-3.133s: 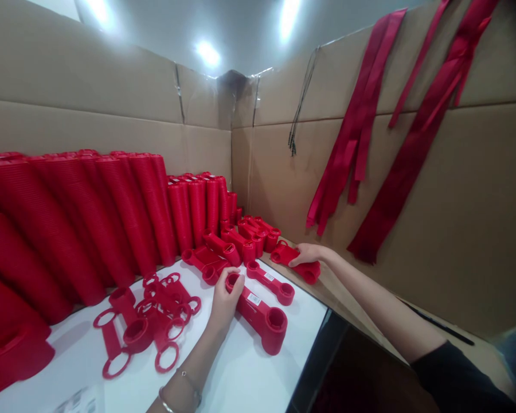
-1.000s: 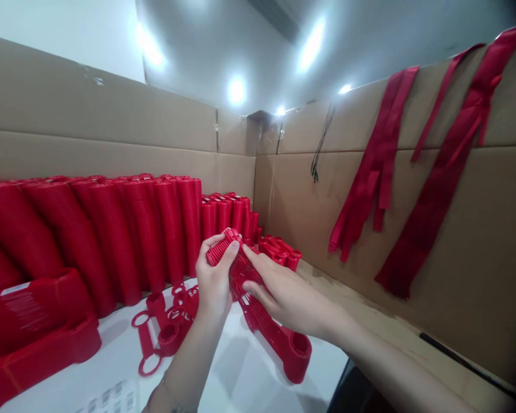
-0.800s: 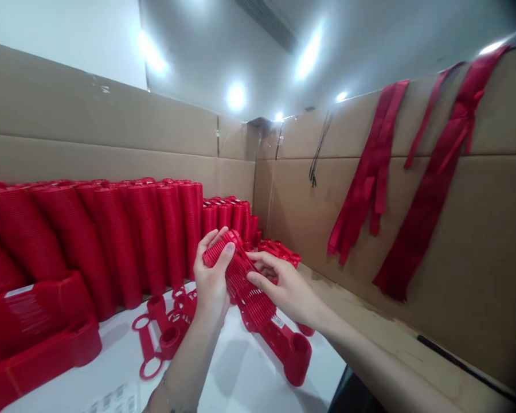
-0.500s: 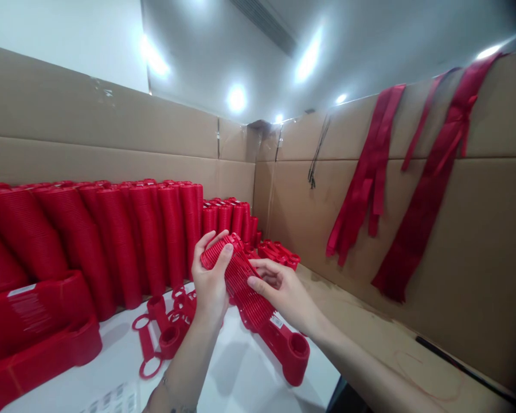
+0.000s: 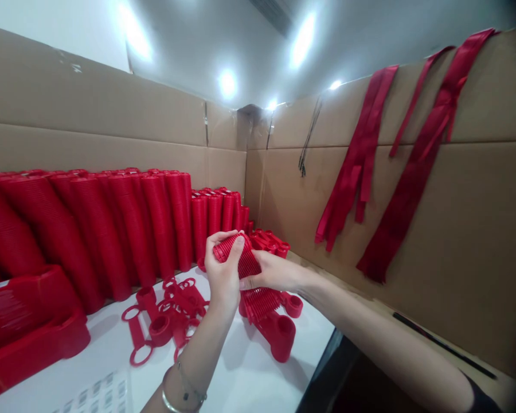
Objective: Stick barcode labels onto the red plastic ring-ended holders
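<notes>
Stack (image 5: pixel 229 248) of thin red plates, ribbed along its edges, sits tilted between both hands, above the white table (image 5: pixel 241 376). The left hand (image 5: pixel 222 275) is curled round its upper end, thumb pressed flat on the near face and fingers bent round the far side. The right hand (image 5: pixel 277 272) pinches its middle from the right, thumb across the front near the left palm; its fingers are partly hidden behind the plates. Below the hands the plates fan out over a red block (image 5: pixel 284 332) that lies on the table, a round hole in its near end; whether they touch it I cannot tell. A smaller piece (image 5: pixel 293 305) shows just beyond that end.

Flat links (image 5: pixel 136 334) with ringed ends lie in a loose heap left of the left forearm, a label sheet (image 5: pixel 105 396) nearer the front edge. Tall columns (image 5: pixel 129 223) stand leaning side by side along the left cardboard, with shorter ones (image 5: pixel 215 213) toward the corner and a cluster (image 5: pixel 275 244) of pieces behind the right hand. Red ribbons (image 5: pixel 348 166) and dark cords (image 5: pixel 308 137) hang on the right cardboard (image 5: pixel 477 201). A bangle (image 5: pixel 167 400) and a thin chain (image 5: pixel 188 385) circle the left wrist
</notes>
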`<move>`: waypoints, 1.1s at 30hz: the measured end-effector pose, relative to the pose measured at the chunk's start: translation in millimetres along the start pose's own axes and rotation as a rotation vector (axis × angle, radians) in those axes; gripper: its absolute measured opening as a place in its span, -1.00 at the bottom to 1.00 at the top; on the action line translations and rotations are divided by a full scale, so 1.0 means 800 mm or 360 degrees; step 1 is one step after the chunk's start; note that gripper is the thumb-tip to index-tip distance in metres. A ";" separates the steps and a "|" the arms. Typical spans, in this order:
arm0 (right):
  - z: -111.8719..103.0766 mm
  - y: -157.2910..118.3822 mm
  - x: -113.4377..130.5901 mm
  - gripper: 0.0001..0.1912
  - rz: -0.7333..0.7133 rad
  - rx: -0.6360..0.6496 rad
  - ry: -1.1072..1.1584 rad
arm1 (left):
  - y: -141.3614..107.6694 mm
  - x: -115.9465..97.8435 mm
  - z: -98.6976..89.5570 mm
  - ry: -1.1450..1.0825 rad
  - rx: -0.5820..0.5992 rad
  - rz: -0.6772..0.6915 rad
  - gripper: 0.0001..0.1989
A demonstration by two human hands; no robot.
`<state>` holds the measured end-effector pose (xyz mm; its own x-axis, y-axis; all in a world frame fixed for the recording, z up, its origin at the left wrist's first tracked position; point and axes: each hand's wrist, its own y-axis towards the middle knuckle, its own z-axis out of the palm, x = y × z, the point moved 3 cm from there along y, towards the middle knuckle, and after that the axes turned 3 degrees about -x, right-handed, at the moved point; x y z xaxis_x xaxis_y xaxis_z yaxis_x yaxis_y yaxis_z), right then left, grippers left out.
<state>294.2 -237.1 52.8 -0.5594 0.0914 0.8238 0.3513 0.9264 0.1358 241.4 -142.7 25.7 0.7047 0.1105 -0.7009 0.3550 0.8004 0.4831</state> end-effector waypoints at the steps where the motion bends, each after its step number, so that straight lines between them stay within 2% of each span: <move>1: -0.004 0.000 -0.002 -0.69 -0.0012 -0.0025 -0.0060 | -0.001 0.002 0.005 -0.0002 0.0007 0.0013 -0.75; 5: -0.024 -0.002 -0.009 -0.74 0.0018 -0.0104 -0.0235 | 0.001 0.012 0.025 0.0167 0.0069 0.0124 -0.77; 8: -0.046 -0.006 -0.024 -0.72 0.0189 -0.0094 -0.0290 | 0.008 0.031 0.032 0.0285 0.0228 0.0050 -0.75; 11: -0.067 -0.011 -0.058 -0.73 0.0527 -0.0010 -0.0447 | 0.013 0.056 0.015 0.0333 0.0306 -0.0096 -0.69; 14: -0.077 -0.014 -0.099 -0.77 0.0723 -0.0025 -0.0636 | 0.007 0.078 -0.023 0.0459 0.0218 -0.0213 -0.67; 17: -0.071 -0.011 -0.133 -0.73 0.0833 -0.0049 -0.0828 | -0.016 0.093 -0.056 0.0610 0.0110 -0.0299 -0.69; 20: -0.055 -0.003 -0.147 -0.71 0.0890 -0.0004 -0.0969 | -0.048 0.102 -0.067 0.0716 0.0055 -0.0414 -0.63; 23: -0.044 0.007 -0.145 -0.82 0.0968 0.0060 -0.1072 | -0.082 0.105 -0.061 0.0787 0.0075 -0.0564 -0.53; 27: -0.035 0.016 -0.141 -0.81 0.1024 0.0125 -0.1147 | -0.115 0.105 -0.048 0.0855 0.0184 -0.0703 -0.42; 33: -0.037 0.019 -0.152 -0.79 0.1056 0.0156 -0.1127 | -0.130 0.108 -0.041 0.0889 0.0272 -0.0691 -0.36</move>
<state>389.6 -245.1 -29.1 -0.6032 0.7745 0.1907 0.7118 0.6306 -0.3094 245.5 -197.3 -102.5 0.0760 0.1249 -0.9893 0.6546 0.7421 0.1440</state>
